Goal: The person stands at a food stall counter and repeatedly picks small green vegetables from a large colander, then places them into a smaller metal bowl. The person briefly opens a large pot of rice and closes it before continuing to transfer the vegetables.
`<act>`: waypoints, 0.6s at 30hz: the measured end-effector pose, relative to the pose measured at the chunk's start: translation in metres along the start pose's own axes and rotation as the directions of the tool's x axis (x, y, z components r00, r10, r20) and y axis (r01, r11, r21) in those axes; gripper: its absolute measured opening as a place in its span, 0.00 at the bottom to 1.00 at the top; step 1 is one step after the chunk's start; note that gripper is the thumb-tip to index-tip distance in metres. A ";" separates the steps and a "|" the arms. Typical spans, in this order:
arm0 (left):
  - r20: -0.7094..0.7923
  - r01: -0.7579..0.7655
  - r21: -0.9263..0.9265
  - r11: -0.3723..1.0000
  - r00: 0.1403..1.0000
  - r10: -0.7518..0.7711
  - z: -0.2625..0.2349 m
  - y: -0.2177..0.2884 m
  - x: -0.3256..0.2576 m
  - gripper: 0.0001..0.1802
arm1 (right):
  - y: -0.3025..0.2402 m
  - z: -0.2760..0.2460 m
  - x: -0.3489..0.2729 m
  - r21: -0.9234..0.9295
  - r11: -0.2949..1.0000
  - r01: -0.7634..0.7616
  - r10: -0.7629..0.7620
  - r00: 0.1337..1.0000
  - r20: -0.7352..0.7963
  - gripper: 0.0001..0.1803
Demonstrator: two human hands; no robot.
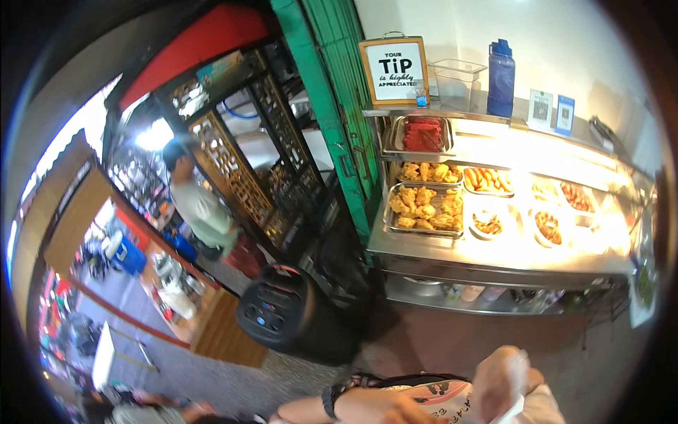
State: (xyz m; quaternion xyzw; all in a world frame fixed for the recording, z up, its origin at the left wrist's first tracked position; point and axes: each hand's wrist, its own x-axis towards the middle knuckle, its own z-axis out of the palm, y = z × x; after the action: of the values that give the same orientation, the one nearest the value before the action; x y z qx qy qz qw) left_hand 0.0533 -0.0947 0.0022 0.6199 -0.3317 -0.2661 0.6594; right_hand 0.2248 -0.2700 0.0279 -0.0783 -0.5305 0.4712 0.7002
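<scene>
Before the counter (431, 249), the left grip (385, 405) overlaps printed material (446, 393), opening unclear.

Green runs bold down the ridged metal shutter (328, 92), red sweeps across the awning (194, 46)! Gold-brown openwork lattice patterns the gate (229, 166), while a bystander's shirt (200, 212) shows pale green over dark red shorts (244, 256). Black on the speaker (300, 311), deep blue on the water bottle (501, 79), black on white, tan-edged, for the framed sign (395, 74)! Bright red top-tray food (424, 134), golden battered fried pieces (424, 205), a black bracelet (330, 401), and cream fabric (448, 397) printed red and black!
</scene>
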 end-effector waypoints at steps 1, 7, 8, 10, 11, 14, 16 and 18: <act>-0.069 -0.244 0.161 0.957 0.964 0.257 -0.004 0.001 0.035 0.19 | -0.014 -0.004 -0.027 -0.058 0.997 0.059 -0.067 0.987 -0.143 0.25; -0.252 -0.413 0.116 0.903 0.867 0.429 -0.020 0.029 0.214 0.19 | -0.125 0.027 -0.202 -0.562 0.827 -0.006 -0.427 0.643 -0.636 0.25; -0.229 -0.365 0.062 0.929 0.901 0.370 -0.019 0.025 0.235 0.20 | -0.136 0.034 -0.225 -0.593 0.804 -0.043 -0.465 0.577 -0.671 0.24; -0.185 -0.366 0.053 0.929 0.911 0.369 -0.014 0.016 0.277 0.21 | -0.155 0.045 -0.265 -0.620 0.778 -0.099 -0.510 0.476 -0.716 0.24; -0.145 -0.384 0.040 0.922 0.911 0.386 -0.013 0.014 0.296 0.22 | -0.166 0.055 -0.277 -0.644 0.752 -0.142 -0.544 0.418 -0.727 0.24; -0.028 -0.379 -0.043 0.924 0.925 0.378 -0.009 0.013 0.352 0.23 | -0.183 0.088 -0.315 -0.664 0.704 -0.251 -0.622 0.232 -0.748 0.24; 0.032 -0.374 -0.094 0.923 0.925 0.378 -0.009 0.009 0.379 0.24 | -0.189 0.100 -0.332 -0.663 0.687 -0.298 -0.654 0.144 -0.743 0.23; 0.094 -0.320 -0.136 0.938 0.938 0.334 -0.014 0.001 0.404 0.23 | -0.195 0.108 -0.349 -0.661 0.676 -0.326 -0.687 0.045 -0.725 0.23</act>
State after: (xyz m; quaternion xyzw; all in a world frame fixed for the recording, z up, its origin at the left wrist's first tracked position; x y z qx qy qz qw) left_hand 0.3218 -0.3941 0.0463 0.4995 -0.4513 -0.2073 0.7098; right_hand 0.2517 -0.6772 -0.0412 -0.5518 -0.0429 -0.0631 0.8305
